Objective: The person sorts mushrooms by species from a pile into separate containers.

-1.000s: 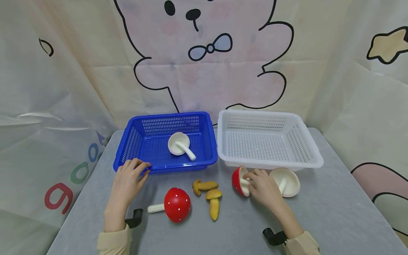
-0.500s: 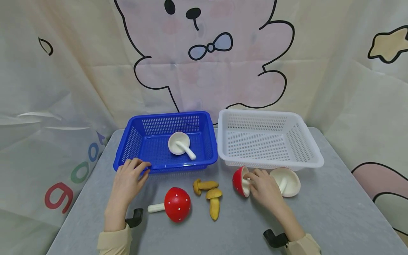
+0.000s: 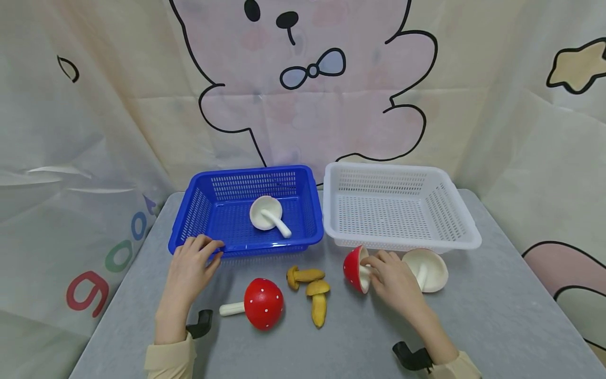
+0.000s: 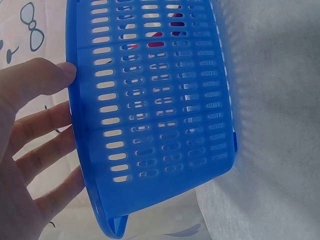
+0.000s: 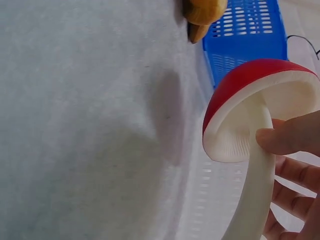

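My left hand (image 3: 193, 268) grips the front rim of a blue basket (image 4: 165, 190), thumb outside and fingers over the edge. A toy mushroom (image 3: 265, 213) lies in that basket, white underside and stem facing up. With thumb and fingers, my right hand (image 3: 395, 279) pinches the white stem of a red toy mushroom (image 5: 260, 75). Its spotted cap (image 3: 353, 269) points left, in front of the white basket (image 3: 402, 245). Just right of that hand lies another mushroom (image 3: 432, 271), pale underside up, its stem partly hidden by the hand.
A red spotted mushroom (image 3: 263, 305) lies on its side at front left of the grey table (image 3: 350, 347). Two yellow-brown mushrooms, one sideways (image 3: 305, 276) and one pointing forward (image 3: 319, 304), lie mid-table. A printed curtain (image 3: 303, 121) stands behind the baskets.
Over the last half second the red mushroom in my right hand has shifted slightly left. My left hand and the blue basket have stayed in place.
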A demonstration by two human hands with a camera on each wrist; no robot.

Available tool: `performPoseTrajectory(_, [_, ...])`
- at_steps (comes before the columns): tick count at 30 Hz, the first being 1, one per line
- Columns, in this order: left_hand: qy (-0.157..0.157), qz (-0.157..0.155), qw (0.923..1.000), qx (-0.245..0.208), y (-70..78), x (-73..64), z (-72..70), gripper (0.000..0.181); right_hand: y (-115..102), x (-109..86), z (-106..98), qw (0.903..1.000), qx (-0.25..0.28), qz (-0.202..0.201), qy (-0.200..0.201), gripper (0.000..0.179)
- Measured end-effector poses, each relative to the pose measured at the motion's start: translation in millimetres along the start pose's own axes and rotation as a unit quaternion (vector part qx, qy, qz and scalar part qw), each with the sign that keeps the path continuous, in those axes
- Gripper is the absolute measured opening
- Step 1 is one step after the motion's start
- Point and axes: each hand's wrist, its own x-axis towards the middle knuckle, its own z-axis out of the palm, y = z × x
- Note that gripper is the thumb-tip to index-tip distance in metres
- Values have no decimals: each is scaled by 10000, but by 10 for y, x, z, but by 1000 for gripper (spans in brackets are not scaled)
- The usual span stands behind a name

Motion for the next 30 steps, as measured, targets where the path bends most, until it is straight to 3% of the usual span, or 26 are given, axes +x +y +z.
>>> performPoseTrajectory(14, [350, 291, 9990, 2, -25, -13, 32, 20, -137, 46, -231, 9996, 147, -235, 79, 32])
performPoseTrajectory(30, [226, 212, 9995, 20, -23, -15, 21, 21, -279, 186, -443, 9989, 183, -433, -58, 33])
